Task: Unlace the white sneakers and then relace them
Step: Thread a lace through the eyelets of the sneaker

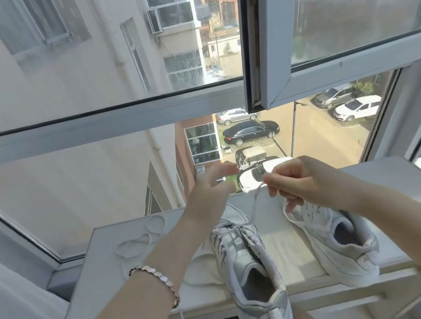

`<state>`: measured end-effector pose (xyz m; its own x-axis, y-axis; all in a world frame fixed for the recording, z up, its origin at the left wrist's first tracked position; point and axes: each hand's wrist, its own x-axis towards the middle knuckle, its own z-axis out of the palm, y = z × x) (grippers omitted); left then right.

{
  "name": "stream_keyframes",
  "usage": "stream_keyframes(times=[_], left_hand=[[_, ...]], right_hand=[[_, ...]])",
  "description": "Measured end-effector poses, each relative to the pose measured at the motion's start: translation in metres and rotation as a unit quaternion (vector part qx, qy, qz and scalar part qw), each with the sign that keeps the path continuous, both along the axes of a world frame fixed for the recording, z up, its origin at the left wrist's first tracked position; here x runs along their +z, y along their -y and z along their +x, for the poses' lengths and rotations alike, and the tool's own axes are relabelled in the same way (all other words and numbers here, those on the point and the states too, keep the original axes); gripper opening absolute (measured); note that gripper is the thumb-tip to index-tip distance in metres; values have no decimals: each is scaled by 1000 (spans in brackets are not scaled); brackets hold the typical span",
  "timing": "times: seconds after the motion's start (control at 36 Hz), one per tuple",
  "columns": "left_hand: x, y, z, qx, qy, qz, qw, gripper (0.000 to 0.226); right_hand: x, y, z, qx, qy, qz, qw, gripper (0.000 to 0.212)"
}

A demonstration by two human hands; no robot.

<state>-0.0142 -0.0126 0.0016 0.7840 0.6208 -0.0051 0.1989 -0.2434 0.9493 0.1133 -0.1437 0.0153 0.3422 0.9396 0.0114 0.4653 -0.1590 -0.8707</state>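
Right hand (300, 180) pinches the lace (255, 199), likely limp and light, near its tip; left hand (208, 187) beside it is spread, empty.

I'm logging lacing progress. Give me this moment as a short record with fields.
left hand: open, raised, holds nothing
right hand: pinches the held lace near its end
held lace: runs down to left sneaker
left sneaker: on table, heel over front edge
right sneaker: on table, under right hand
loose lace: coiled on table, far left
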Motion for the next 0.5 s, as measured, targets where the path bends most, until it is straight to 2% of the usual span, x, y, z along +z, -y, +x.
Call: stream_keyframes(times=[0.08, 0.17, 0.22, 0.31, 0.42, 0.5], left_hand=[[10, 18, -2, -95, 31, 18, 995, 19], [7, 20, -8, -114, 16, 79, 990, 37], [2, 18, -14, -110, 5, 119, 987, 38], [-9, 4, -18, -6, -1, 164, 986, 39], [-33, -32, -24, 230, -62, 122, 964, 40], [-57, -59, -35, 293, -144, 97, 940, 38]], right_hand=[[8, -9, -11, 24, -46, 25, 998, 38], [12, -13, -12, 10, -65, 36, 997, 39], [10, -14, -8, 4, -44, 27, 999, 39], [4, -11, -2, 21, -36, -8, 999, 40], [3, 0, 0, 25, -75, 5, 997, 40], [6, 8, -1, 0, -83, 43, 996, 40]])
